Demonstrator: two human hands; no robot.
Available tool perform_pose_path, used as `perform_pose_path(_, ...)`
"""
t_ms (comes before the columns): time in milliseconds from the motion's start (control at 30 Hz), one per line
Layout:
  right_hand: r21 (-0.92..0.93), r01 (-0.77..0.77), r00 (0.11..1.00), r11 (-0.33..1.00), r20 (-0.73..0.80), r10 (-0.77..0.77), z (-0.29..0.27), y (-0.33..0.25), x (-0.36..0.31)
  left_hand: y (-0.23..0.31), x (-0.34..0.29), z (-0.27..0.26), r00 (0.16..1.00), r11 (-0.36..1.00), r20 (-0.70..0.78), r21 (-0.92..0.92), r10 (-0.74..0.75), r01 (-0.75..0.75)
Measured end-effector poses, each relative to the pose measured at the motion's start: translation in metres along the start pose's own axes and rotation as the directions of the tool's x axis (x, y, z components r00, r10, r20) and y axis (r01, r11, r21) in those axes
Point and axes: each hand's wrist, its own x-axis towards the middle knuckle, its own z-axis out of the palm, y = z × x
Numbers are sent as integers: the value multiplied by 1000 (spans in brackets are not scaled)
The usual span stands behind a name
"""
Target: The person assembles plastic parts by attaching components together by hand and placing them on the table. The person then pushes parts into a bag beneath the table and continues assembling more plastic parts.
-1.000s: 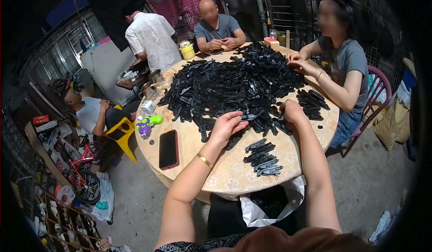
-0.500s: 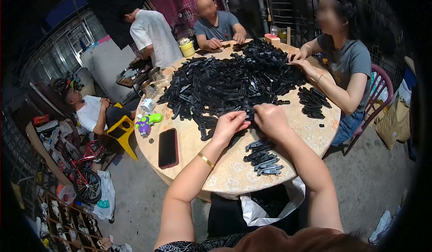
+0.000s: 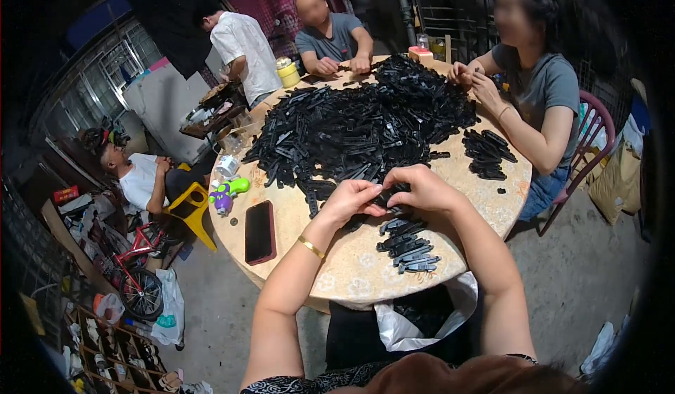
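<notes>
My left hand [image 3: 351,200] and my right hand [image 3: 425,189] meet at the near edge of a big heap of black plastic strips [image 3: 365,120]. Between their fingertips is a small black plastic piece [image 3: 383,198], mostly covered by the fingers. Thumb and forefinger of each hand are closed in a pinch. Just below my right hand, a row of similar black strips [image 3: 411,250] lies side by side near the table's front edge. A gold bracelet [image 3: 311,247] circles my left wrist.
On the round table [image 3: 358,278] lie a phone [image 3: 260,232] and a green-purple toy [image 3: 228,194], with a yellow tub [image 3: 288,76] farther back. A second strip pile [image 3: 486,153] is near a co-worker [image 3: 541,106]. Another co-worker [image 3: 334,42] sits opposite. A white bag [image 3: 401,334] hangs below the front edge.
My hands have shifted slightly nearer to me, and my right fingers have moved from a fist-like curl to a raised pinch. The co-worker on the right has lifted both hands off the heap.
</notes>
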Motion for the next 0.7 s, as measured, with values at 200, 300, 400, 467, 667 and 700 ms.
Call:
perform_pose_path(200,-133,55,932,990,-349,-99,2,15,1,0,6,1,973,986,-219,-135,68,-100)
perform_pose_path(300,-238,164,895,957,-372,-245,7,14,6,0,6,1,963,965,-239,-199,124,-173)
perform_pose_path(400,-360,156,916,920,-295,-271,17,7,6,2,4,9,974,968,-208,-210,95,-139)
perform_pose_path(467,-391,161,909,906,-299,-291,22,10,5,-3,3,14,958,974,-227,-101,176,-203)
perform_pose_path(667,-438,217,863,872,-333,-381,20,10,4,0,1,14,908,928,-200,135,369,-347)
perform_pose_path(700,-162,102,924,981,-350,-154,18,8,4,1,1,14,843,851,-186,272,505,-449)
